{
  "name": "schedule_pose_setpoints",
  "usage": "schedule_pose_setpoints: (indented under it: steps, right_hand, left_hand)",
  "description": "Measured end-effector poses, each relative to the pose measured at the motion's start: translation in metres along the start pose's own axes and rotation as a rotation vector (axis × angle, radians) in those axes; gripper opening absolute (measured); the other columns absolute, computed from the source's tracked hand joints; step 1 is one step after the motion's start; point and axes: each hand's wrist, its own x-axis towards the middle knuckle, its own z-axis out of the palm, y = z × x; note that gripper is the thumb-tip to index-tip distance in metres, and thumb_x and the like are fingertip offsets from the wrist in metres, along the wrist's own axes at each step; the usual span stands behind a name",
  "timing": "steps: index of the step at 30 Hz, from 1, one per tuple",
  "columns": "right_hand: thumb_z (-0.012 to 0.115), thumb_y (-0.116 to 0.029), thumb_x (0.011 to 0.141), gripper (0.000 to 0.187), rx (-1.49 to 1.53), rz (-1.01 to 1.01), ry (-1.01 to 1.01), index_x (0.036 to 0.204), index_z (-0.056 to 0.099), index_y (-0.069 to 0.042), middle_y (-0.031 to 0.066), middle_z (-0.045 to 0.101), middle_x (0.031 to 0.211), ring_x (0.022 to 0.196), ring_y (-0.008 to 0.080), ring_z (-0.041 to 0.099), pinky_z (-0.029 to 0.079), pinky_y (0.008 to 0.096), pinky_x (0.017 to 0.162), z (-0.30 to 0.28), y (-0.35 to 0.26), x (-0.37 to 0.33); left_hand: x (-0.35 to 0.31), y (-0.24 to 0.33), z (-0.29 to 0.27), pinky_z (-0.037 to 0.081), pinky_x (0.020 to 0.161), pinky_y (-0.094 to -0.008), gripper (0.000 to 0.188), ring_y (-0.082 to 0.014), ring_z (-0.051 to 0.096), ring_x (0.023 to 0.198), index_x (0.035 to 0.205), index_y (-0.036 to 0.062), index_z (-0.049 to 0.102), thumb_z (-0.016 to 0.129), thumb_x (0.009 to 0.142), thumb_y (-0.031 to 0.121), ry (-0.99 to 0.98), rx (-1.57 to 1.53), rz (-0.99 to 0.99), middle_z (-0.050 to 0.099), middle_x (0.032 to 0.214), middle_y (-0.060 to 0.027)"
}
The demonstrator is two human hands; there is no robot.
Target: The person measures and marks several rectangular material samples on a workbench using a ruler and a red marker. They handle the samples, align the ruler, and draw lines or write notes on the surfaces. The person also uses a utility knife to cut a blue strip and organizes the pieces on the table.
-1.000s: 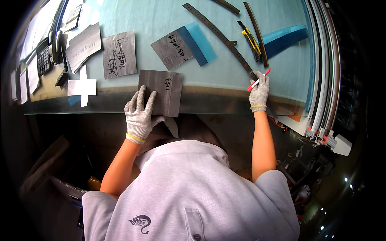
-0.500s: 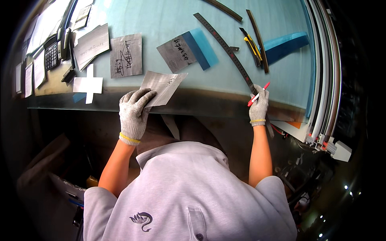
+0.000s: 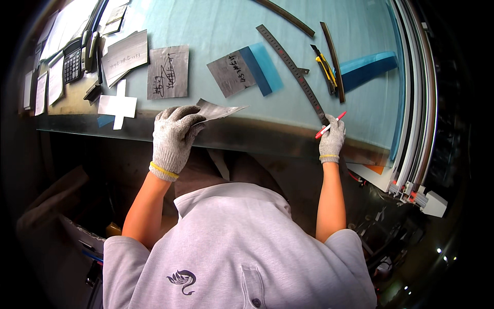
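My left hand (image 3: 174,133), in a grey knit glove with a yellow cuff band, is closed on the edge of a grey paper sheet (image 3: 216,110). The sheet tilts so that little of its face shows, above the front edge of the glass-like tabletop. To the right, my gloved right hand (image 3: 332,140) grips a red-and-white marker pen (image 3: 330,125) that slants across the fingers. A dark steel ruler (image 3: 290,71) lies on the tabletop, its near end reaching those fingers; whether they touch it cannot be made out.
Grey sheets with handwriting (image 3: 168,72) lie at left, beside a white paper cross (image 3: 117,105) and a calculator (image 3: 73,66). Mid-table is a grey sheet (image 3: 231,73) with blue film strips (image 3: 260,69). A yellow-black utility knife (image 3: 325,69) and dark strips (image 3: 331,56) lie right, near blue film (image 3: 368,72).
The sheet in my left hand has tipped from showing its face to nearly edge-on. My right hand keeps the marker pen in almost the same place. The whole view has shifted slightly.
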Motion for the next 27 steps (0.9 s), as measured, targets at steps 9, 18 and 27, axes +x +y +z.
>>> schedule_pose_setpoints:
  steps: [9, 18, 27]
  right_hand:
    - [0.068, -0.012, 0.094, 0.017, 0.243, -0.091, 0.026, 0.11, 0.072, -0.005, 0.0156, 0.069, 0.1, 0.097, 0.0339, 0.068, 0.054, 0.0428, 0.088, -0.024, -0.065, 0.028]
    - [0.068, -0.028, 0.101, 0.028, 1.366, 0.503, -0.728, 0.102, 0.073, 0.0, 0.0021, 0.067, 0.08, 0.058, 0.0077, 0.059, 0.048, 0.0242, 0.051, -0.026, -0.205, 0.008]
    - [0.069, -0.015, 0.098, 0.022, 1.063, 0.341, -0.617, 0.086, 0.066, 0.003, -0.0005, 0.056, 0.069, 0.06, 0.0058, 0.052, 0.046, 0.0283, 0.052, 0.026, -0.17, 0.006]
  left_hand:
    - [0.01, -0.001, -0.005, 0.047, 0.101, -0.0433, 0.024, -0.0329, 0.064, 0.113, 0.107, 0.0097, 0.076, 0.072, 0.084, 0.011, 0.005, -0.02, -0.027, 0.073, 0.12, -0.0072]
    - [-0.002, 0.013, 0.03, 0.045, 0.106, -0.0507, 0.055, -0.031, 0.061, 0.121, 0.133, 0.0134, 0.066, 0.074, 0.08, 0.024, -0.058, 0.246, 0.349, 0.065, 0.133, -0.0088]
    - [-0.033, -0.094, 0.035, 0.027, 0.123, -0.0539, 0.107, -0.0396, 0.031, 0.154, 0.16, 0.0046, 0.035, 0.076, 0.076, 0.057, -0.109, 0.379, -0.062, 0.035, 0.165, -0.0187]
